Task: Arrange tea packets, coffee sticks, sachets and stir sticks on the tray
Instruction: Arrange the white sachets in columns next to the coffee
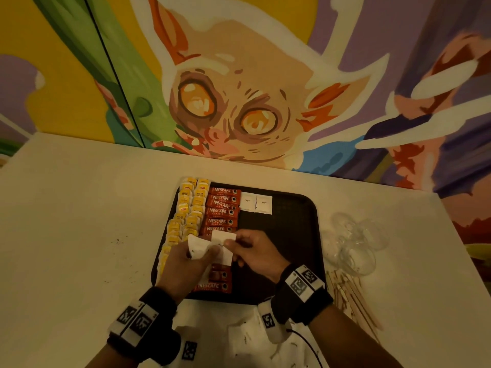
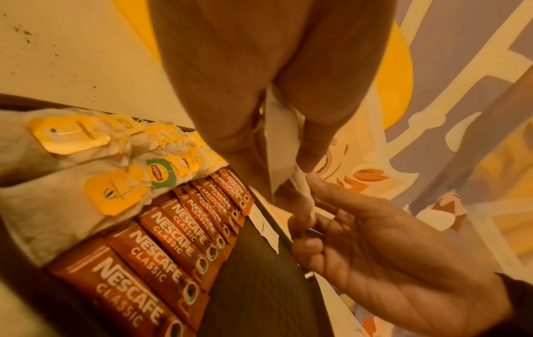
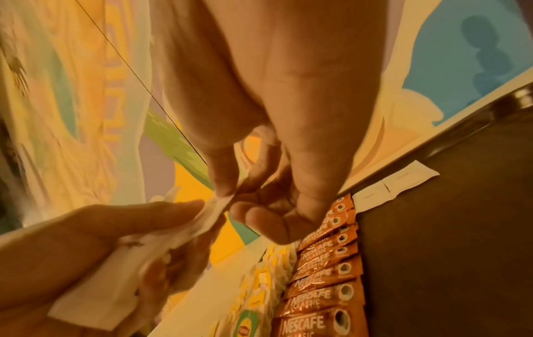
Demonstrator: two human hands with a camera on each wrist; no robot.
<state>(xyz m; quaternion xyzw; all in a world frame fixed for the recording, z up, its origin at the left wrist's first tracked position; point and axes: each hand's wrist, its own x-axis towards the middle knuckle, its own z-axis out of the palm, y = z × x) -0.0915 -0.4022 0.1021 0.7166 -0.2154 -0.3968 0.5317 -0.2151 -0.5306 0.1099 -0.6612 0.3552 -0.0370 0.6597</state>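
Over the black tray [image 1: 287, 235], my left hand [image 1: 208, 251] grips a small stack of white sugar sachets [image 1: 198, 248]. My right hand [image 1: 230, 244] pinches one sachet [image 1: 222, 237] at the stack's edge between thumb and forefinger; the right wrist view shows that pinch on the sachet [image 3: 222, 201]. Two columns of yellow-tagged tea bags [image 1: 186, 208] fill the tray's left side. Beside them runs a column of red coffee sticks [image 1: 221, 208]. Two sugar sachets [image 1: 256, 203] lie flat at the tray's far edge. Wooden stir sticks [image 1: 350, 298] lie on the table right of the tray.
Clear plastic cups [image 1: 353, 243] lie on the white table [image 1: 79, 221] to the right of the tray, just beyond the stir sticks. A painted wall stands directly behind the table. The tray's right half [image 1: 292, 261] is bare black surface.
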